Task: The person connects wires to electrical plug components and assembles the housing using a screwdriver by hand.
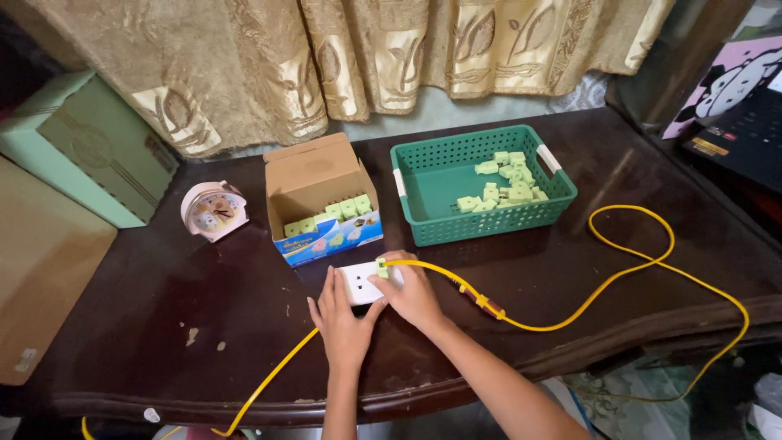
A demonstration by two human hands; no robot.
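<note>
2 bare hands, mine, meet near the front middle of a dark wooden surface (pixel 163 310). At far left a pale green box (pixel 81 147) leans by the curtain, and near it stands a small pink alarm clock (pixel 213 210). Next comes an open cardboard box (pixel 319 200) with a row of light green plugs (pixel 334 213) inside. Just in front of it lies a white socket block (pixel 358 283). My left hand (pixel 342 322) rests flat against its near edge, fingers spread, gripping nothing. My right hand (pixel 414 292) has its grip closed on a green plug (pixel 381 267) touching the block's top right corner. A yellow cable (pixel 635 265) loops away to the right. Behind it sits a green plastic basket (pixel 432 183) holding loose green plugs (pixel 505 183).
</note>
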